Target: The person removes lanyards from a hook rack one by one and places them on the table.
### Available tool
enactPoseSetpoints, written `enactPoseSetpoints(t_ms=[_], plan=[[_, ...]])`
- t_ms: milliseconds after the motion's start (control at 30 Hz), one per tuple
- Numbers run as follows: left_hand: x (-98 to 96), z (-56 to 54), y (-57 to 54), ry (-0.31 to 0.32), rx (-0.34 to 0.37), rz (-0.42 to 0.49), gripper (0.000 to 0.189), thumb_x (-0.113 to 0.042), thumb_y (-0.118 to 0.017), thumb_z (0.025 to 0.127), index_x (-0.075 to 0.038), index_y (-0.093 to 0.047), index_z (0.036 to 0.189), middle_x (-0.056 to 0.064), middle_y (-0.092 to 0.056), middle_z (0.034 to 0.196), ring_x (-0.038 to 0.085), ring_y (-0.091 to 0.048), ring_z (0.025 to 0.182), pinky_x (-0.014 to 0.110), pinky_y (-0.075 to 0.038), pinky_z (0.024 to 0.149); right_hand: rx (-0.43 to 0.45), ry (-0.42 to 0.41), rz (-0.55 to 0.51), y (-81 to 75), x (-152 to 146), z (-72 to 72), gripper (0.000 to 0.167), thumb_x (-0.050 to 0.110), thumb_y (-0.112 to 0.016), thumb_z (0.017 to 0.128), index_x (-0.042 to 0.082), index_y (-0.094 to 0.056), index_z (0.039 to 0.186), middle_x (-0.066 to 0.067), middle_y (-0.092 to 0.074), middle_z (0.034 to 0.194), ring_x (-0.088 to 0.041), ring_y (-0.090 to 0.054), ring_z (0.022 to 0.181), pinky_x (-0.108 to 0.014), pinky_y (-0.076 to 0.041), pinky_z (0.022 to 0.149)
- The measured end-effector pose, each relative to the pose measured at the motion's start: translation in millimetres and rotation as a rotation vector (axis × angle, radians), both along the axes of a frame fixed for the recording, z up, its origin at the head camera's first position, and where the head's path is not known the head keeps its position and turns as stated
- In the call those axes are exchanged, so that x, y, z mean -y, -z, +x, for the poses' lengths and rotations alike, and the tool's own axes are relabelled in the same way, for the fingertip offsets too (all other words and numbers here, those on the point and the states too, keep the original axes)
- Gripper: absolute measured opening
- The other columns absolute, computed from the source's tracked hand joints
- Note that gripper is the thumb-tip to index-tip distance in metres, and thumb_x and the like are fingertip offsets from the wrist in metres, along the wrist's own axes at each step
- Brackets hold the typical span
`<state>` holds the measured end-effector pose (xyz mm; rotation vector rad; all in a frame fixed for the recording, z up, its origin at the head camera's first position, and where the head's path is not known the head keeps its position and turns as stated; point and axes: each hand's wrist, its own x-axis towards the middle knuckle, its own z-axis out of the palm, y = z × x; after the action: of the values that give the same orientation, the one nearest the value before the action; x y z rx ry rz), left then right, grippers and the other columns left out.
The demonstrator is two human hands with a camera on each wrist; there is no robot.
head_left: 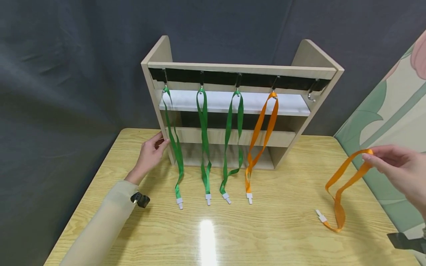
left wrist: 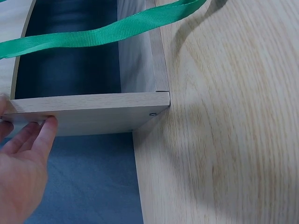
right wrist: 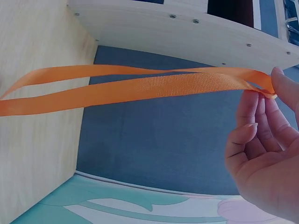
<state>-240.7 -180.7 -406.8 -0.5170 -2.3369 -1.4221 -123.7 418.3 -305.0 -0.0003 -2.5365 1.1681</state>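
My right hand (head_left: 399, 166) pinches the top of an orange lanyard (head_left: 339, 210) between thumb and fingers, to the right of a wooden rack (head_left: 239, 68). The strap hangs in a loop, with a white plastic clip (head_left: 321, 216) at its lower end. In the right wrist view the loop (right wrist: 140, 88) stretches left from the fingertips. My left hand (head_left: 152, 153) grips the front edge of the rack's left side panel (left wrist: 93, 112). Three green lanyards (head_left: 204, 125) and one orange lanyard (head_left: 266, 125) hang from hooks on the rack. The rightmost hook (head_left: 311, 95) holds nothing.
The rack stands at the back of a wood-grain table (head_left: 273, 229), before a dark cloth backdrop (head_left: 83, 74). White clips of the hung lanyards dangle in front of the rack. A flower-patterned panel (head_left: 392, 118) borders the right side.
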Motion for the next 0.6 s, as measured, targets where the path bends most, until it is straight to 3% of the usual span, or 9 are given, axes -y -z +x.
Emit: enactPoseSetpoints(t_ms=[133,300,500,600], plan=[[-5.5,10.6,-14.1,-0.003,0.007,-0.011,0.034,-0.002,-0.054,0.097,0.009,-0.053,0.130,0.026,-0.060,0.118,0.036,-0.060,0.104,0.028,-0.050,0.079,0.010,-0.003,0.008,4.3,0.2,2.4,0.011,0.005,-0.067,0.089,0.015,-0.067,0.094,0.019,-0.065,0.075,0.004,-0.057,0.065,-0.009,-0.042,0.057],[-6.3,12.7,-16.5,-0.002,0.012,-0.010,0.033,-0.002,-0.054,0.097,0.008,-0.054,0.129,0.025,-0.061,0.117,0.036,-0.060,0.104,0.033,-0.050,0.080,0.033,0.018,0.018,11.6,1.4,5.4,0.012,0.010,-0.071,0.087,0.007,-0.066,0.098,0.018,-0.067,0.076,0.004,-0.059,0.066,-0.011,-0.044,0.055],[-5.4,12.0,-15.4,0.006,0.021,-0.001,0.034,-0.002,-0.054,0.097,0.007,-0.054,0.130,0.025,-0.060,0.117,0.035,-0.060,0.104,0.022,-0.049,0.078,0.068,0.018,0.000,23.8,-1.7,7.3,0.016,0.013,-0.071,0.088,0.004,-0.066,0.101,0.013,-0.069,0.078,0.003,-0.060,0.069,-0.013,-0.045,0.056],[-6.0,12.0,-16.1,0.004,0.014,-0.003,0.034,-0.002,-0.054,0.097,0.008,-0.054,0.130,0.025,-0.060,0.117,0.036,-0.060,0.104,0.023,-0.049,0.078,0.080,0.017,-0.018,29.3,-2.9,7.2,0.018,0.014,-0.071,0.088,0.003,-0.066,0.101,0.014,-0.069,0.080,0.001,-0.061,0.069,-0.013,-0.046,0.057]])
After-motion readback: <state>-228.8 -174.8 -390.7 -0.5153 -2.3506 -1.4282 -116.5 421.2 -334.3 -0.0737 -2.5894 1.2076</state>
